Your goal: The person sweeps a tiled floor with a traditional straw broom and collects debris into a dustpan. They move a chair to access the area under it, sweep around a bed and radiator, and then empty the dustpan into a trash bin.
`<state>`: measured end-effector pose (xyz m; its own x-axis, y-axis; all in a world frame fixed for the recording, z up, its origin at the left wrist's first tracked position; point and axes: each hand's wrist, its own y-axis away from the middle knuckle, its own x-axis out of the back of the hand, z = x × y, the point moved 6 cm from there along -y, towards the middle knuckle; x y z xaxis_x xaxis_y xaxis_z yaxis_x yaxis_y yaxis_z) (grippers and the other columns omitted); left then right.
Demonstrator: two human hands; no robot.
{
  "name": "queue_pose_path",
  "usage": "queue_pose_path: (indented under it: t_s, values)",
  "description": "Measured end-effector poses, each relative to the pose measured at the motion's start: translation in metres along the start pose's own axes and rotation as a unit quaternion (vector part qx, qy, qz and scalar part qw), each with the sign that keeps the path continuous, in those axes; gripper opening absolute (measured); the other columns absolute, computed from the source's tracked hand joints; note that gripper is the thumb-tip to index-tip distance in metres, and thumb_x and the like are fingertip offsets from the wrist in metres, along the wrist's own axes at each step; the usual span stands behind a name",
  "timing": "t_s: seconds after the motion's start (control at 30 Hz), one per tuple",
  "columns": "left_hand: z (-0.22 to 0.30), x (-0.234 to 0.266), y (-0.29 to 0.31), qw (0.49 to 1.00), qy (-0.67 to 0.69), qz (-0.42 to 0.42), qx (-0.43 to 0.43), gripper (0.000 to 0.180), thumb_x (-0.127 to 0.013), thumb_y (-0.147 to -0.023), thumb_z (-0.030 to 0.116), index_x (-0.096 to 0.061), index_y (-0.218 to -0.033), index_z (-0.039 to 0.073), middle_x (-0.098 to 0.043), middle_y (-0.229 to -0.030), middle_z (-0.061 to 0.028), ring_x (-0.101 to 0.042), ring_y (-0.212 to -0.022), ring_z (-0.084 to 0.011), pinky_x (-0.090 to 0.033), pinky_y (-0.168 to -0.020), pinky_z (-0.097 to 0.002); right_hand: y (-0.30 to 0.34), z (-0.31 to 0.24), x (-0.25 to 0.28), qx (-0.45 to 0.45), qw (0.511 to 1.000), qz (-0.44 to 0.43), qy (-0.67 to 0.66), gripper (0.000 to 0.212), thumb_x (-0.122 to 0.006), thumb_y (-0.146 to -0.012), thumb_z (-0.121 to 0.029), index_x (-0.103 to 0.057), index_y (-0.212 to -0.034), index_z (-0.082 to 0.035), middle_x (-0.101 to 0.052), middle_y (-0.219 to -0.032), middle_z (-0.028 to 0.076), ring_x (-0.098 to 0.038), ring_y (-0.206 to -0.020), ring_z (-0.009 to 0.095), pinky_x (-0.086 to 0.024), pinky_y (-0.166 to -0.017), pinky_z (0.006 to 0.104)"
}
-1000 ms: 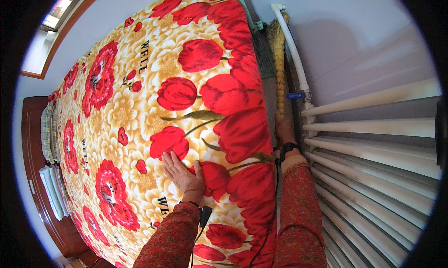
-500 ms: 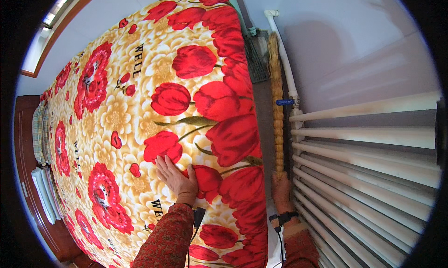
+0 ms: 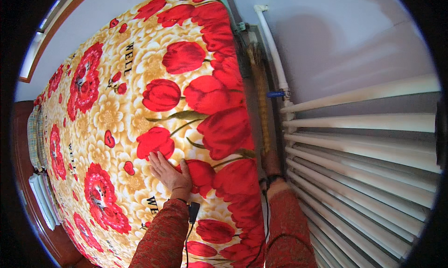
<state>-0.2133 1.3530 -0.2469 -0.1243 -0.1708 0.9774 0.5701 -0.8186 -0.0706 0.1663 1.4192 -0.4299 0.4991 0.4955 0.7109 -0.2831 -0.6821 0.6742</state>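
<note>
Head view. My right hand (image 3: 270,164), dim in the gap between bed and radiator (image 3: 368,122), appears closed round the near end of a straw broom (image 3: 262,107); its fingers cannot be made out singly. The broom points away from me along the gap, probably held lengthwise because the space admits little else. My left hand (image 3: 171,178) lies flat on the bedcover (image 3: 109,114), fingers slightly parted and grasping nothing, presumably to prop my leaning weight. Materials: the broom is a slender, yellowish shaft, blurred, with a bristly far end; the bedcover looks soft and plush, red tulips over golden blossoms; the radiator is a row of smooth, pale tubes, with a blue-handled valve (image 3: 275,94) beside the broom
</note>
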Motion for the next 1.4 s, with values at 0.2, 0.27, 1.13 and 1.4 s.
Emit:
queue_pose_path:
  t_s: [0.2, 0.27, 1.13, 1.4]
  values:
    - [0.0, 0.0, 0.003, 1.0, 0.001, 0.01, -0.009, 0.081, -0.059, -0.086, 0.039, -0.023, -0.146, -0.001, -0.016, -0.155, -0.0222, -0.01, -0.145, -0.0365, -0.009, -0.116, -0.0503, 0.117, 0.088, -0.013, 0.03, 0.999, -0.023, -0.032, 0.04, -0.057, -0.094, -0.029, -0.058, -0.111, 0.008, -0.065, -0.093, 0.025, -0.063, -0.074, 0.031, -0.049, -0.067, 0.0409]
    - [-0.001, -0.002, 0.003, 1.0, 0.004, 0.019, -0.012, 0.079, -0.059, -0.086, 0.039, -0.023, -0.146, 0.001, -0.016, -0.155, -0.0219, -0.01, -0.145, -0.0365, -0.01, -0.116, -0.0507, 0.16, 0.119, -0.017, -0.039, 0.989, -0.021, -0.145, 0.042, -0.054, -0.095, -0.032, -0.057, -0.105, 0.008, -0.063, -0.091, 0.028, -0.062, -0.086, 0.04, -0.048, -0.074, 0.0465]
    - [-0.005, -0.01, 0.007, 0.997, -0.023, 0.06, -0.045, 0.075, -0.056, -0.089, 0.041, -0.026, -0.145, 0.002, -0.021, -0.154, -0.0217, -0.017, -0.143, -0.0373, -0.013, -0.115, -0.0524, 0.051, 0.001, 0.017, 0.021, 0.989, -0.06, -0.131, 0.052, -0.052, -0.094, -0.043, -0.062, -0.101, 0.008, -0.064, -0.096, 0.03, -0.064, -0.09, 0.04, -0.047, -0.075, 0.0463]
    - [-0.004, -0.008, 0.007, 0.998, -0.019, 0.053, -0.032, 0.076, -0.057, -0.088, 0.04, -0.026, -0.145, 0.002, -0.02, -0.154, -0.0217, -0.015, -0.144, -0.0369, -0.012, -0.115, -0.0519, 0.205, 0.155, -0.018, -0.069, 0.995, -0.073, -0.001, 0.051, -0.055, -0.091, -0.047, -0.058, -0.103, 0.003, -0.064, -0.092, 0.029, -0.063, -0.089, 0.044, -0.05, -0.074, 0.0498]
